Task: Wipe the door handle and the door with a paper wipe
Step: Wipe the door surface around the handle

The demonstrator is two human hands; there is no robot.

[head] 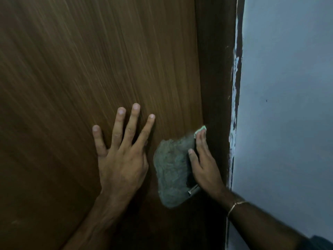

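A brown wood-grain door (90,60) fills most of the view. My left hand (122,156) lies flat on it with the fingers spread and holds nothing. My right hand (203,159) presses a grey-green paper wipe (171,170) against the door near its right edge. The wipe hangs down blurred from under my fingers, and a pale corner of it pokes out above my fingertips. A bit of the metal door handle (192,190) shows just below my right palm; the rest of it is hidden by the wipe and the hand.
A dark brown door frame (216,69) runs down the right side of the door. Beyond it is a pale blue-grey wall (288,87) with ragged paint along the frame's edge. A thin gold bracelet (236,204) sits on my right wrist.
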